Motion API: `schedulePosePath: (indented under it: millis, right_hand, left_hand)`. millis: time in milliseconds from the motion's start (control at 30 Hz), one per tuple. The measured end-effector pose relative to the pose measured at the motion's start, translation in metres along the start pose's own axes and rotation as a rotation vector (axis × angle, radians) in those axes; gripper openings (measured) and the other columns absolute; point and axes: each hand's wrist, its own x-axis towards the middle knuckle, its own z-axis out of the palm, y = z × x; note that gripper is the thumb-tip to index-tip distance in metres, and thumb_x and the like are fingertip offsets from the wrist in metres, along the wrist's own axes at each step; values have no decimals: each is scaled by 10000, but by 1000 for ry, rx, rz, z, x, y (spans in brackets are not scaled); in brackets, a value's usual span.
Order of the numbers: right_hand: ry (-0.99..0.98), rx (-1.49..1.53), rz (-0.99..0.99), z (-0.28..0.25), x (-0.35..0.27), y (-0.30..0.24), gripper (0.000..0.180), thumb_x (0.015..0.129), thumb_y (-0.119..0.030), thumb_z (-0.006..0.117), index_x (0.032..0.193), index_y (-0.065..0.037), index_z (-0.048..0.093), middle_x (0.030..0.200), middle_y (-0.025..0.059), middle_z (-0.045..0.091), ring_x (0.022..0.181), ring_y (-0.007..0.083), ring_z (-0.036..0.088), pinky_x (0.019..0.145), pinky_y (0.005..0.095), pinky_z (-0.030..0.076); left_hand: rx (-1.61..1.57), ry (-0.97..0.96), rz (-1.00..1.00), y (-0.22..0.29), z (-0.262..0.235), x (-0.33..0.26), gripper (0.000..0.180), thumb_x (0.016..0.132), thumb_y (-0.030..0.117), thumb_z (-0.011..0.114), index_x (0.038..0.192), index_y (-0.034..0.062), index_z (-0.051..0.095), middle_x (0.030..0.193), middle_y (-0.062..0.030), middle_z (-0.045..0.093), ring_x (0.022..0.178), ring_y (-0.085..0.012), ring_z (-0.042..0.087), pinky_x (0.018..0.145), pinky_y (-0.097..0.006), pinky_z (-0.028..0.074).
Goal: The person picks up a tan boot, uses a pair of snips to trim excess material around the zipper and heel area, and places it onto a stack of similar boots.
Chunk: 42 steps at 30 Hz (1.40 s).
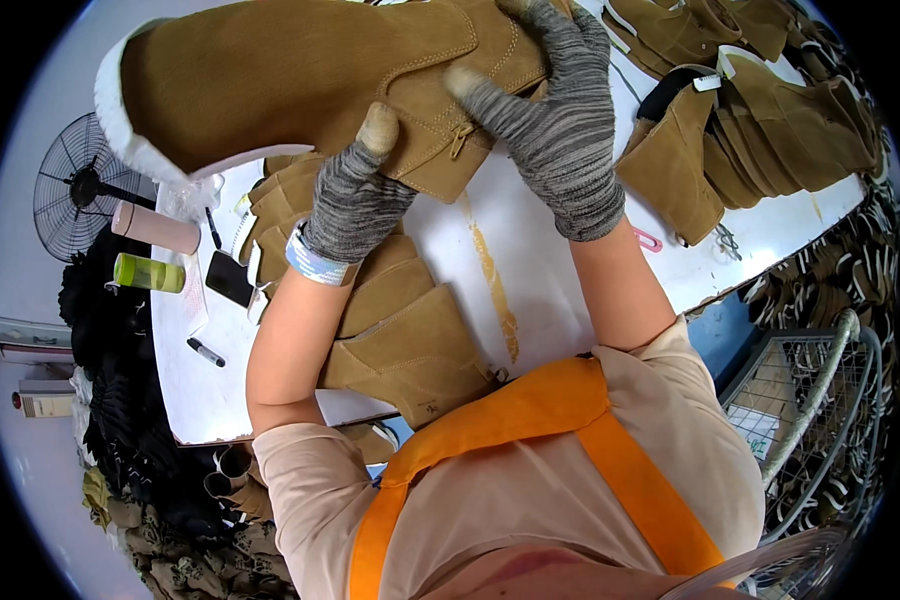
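Observation:
A tan suede boot upper (300,85) with white fleece at its left end is held up over the table, close to the camera. A small zip pull (460,141) hangs on its lower side. My left hand (358,200), in a grey knitted glove, grips the lower edge, thumb in front and fingers hidden behind. At the right end my gloved right hand (562,140) holds the boot upper, its thumb on the suede and other fingers around the top. Beneath my left forearm lie several overlapping tan boot uppers (400,340).
More boot uppers (790,130) are stacked at the right. A phone (230,278), marker (205,352), green bottle (148,273) and pink flask (155,227) stand or lie at left, with a fan (85,185) beyond. A wire cart (800,390) stands beside the white table (540,300).

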Motion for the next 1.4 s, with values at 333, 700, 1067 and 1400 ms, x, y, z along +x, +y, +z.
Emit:
schedulePosePath:
  millis: [333,700,1067,1400]
  right_hand:
    - [16,223,35,-3,-1,-15,573,818,-255,789,1303,-50,561,1282,184,480,1218,320,496,1058,433,410]
    - [-101,131,79,-10,-5,5,352,930,-288,669,1191,-53,649,1211,162,529,1150,310,541,1023,413,430]
    - [-5,-419,-272,-11,-9,1,586,907,-361,704,1376,-59,525,1388,234,440,1350,418,337,1090,480,341]
    - [-367,-365,-158,-4,-27,-49,709,768,-733,626,1276,-242,690,1534,236,313,1397,428,248,1115,590,124]
  left_hand:
    - [-54,-53,17,2,3,6,784,946,493,632,1443,-57,377,1447,-195,472,1312,-290,504,1124,-415,426]
    - [-71,9,20,1,8,4,788,964,494,599,1465,-52,334,1453,-216,455,1335,-309,479,1144,-426,398]
    - [-79,-80,47,1,4,8,817,967,523,575,1491,-40,299,1490,-210,408,1355,-308,450,1165,-415,364]
    - [79,-105,54,4,-3,3,711,1029,517,426,1510,9,295,1489,-189,430,1344,-311,468,1125,-423,422]
